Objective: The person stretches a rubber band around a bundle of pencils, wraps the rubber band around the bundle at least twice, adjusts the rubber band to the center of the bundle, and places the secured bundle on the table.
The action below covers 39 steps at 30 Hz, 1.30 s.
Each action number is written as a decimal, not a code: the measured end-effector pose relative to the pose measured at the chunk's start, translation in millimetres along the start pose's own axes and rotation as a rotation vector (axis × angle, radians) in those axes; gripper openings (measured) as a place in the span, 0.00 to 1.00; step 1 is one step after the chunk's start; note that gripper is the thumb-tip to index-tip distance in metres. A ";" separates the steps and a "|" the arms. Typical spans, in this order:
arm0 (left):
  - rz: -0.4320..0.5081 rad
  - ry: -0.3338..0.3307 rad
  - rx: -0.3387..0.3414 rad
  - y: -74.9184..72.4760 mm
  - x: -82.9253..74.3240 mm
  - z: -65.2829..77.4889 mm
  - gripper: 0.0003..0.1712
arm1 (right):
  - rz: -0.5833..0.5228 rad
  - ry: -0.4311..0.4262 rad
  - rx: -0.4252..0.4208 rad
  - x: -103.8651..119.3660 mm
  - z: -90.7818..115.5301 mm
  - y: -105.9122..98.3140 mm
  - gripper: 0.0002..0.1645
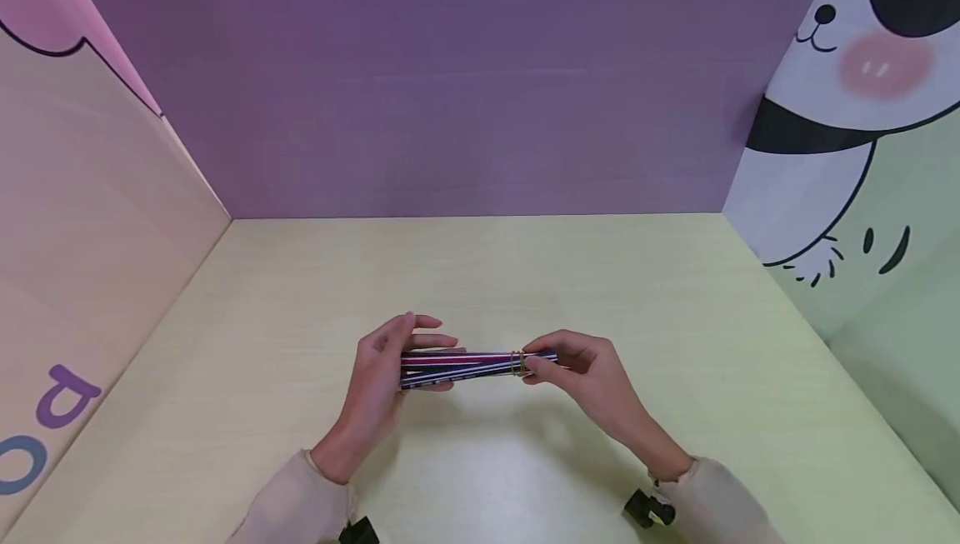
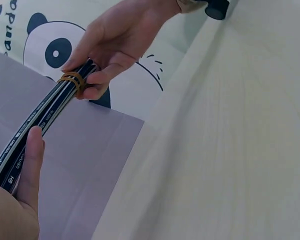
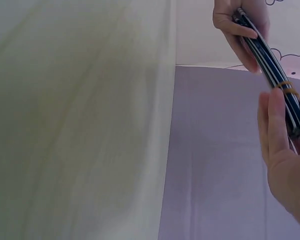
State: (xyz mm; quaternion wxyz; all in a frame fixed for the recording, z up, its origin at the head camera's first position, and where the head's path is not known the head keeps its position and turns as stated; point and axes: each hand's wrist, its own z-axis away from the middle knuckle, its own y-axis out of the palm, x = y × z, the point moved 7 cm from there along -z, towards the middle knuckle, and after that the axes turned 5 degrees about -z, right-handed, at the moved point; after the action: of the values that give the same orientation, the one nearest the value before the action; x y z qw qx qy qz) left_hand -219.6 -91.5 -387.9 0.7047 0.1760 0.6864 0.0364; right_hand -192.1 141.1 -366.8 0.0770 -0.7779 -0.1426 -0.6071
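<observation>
A bundle of dark striped pencils [image 1: 465, 366] is held level above the table between both hands. An orange-brown rubber band [image 2: 72, 80] is wound several times round the bundle near its right end. My left hand [image 1: 382, 365] holds the left end, with its fingers behind the pencils. A left finger lies across the pencils [image 3: 270, 60] in the right wrist view. My right hand [image 1: 588, 369] pinches the right end, its thumb and fingers touching the pencils at the band. In the left wrist view white lettering shows on the pencils, and the left palm is partly cut off.
A pale wooden table [image 1: 480, 277] spreads below the hands. Behind it stands a purple wall panel [image 1: 480, 94]. A pink panel [image 1: 97, 219] with letters is on the left, and a green panel with a panda drawing [image 1: 862, 69] on the right.
</observation>
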 end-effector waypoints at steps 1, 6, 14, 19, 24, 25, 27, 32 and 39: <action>0.009 -0.020 -0.019 -0.9 2.2 0.4 0.22 | 0.016 0.012 0.016 -1.2 1.0 0.4 0.11; 0.047 -0.036 -0.052 -1.7 4.4 2.1 0.14 | 0.111 0.007 -0.027 -0.8 4.4 -2.1 0.11; 0.029 0.069 -0.061 1.8 -1.6 4.5 0.19 | 0.089 -0.065 -0.132 0.6 6.9 -2.0 0.11; 0.058 0.083 -0.107 -1.2 0.1 5.4 0.23 | 0.059 -0.023 -0.053 -2.9 6.8 3.2 0.11; 0.070 0.070 -0.090 1.9 5.3 6.8 0.22 | 0.074 0.009 -0.065 -5.9 5.7 6.2 0.13; 0.069 0.066 -0.071 4.4 6.4 7.5 0.22 | 0.085 0.022 -0.068 -7.0 6.0 7.5 0.13; 0.074 0.063 -0.029 9.8 7.8 8.6 0.23 | 0.117 0.037 -0.067 -8.3 7.0 9.6 0.13; 0.075 0.086 0.054 15.0 1.2 10.3 0.21 | 0.177 0.040 -0.054 -7.6 7.1 10.6 0.13; 0.062 0.114 0.060 8.5 -1.2 8.2 0.14 | 0.141 0.066 -0.019 -4.3 3.8 6.6 0.15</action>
State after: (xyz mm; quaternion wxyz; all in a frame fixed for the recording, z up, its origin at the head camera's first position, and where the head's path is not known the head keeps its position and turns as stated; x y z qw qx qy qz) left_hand -210.1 -85.5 -384.3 0.6575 0.2158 0.7204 0.0477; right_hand -187.5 135.4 -371.5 0.1169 -0.7664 -0.0794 -0.6266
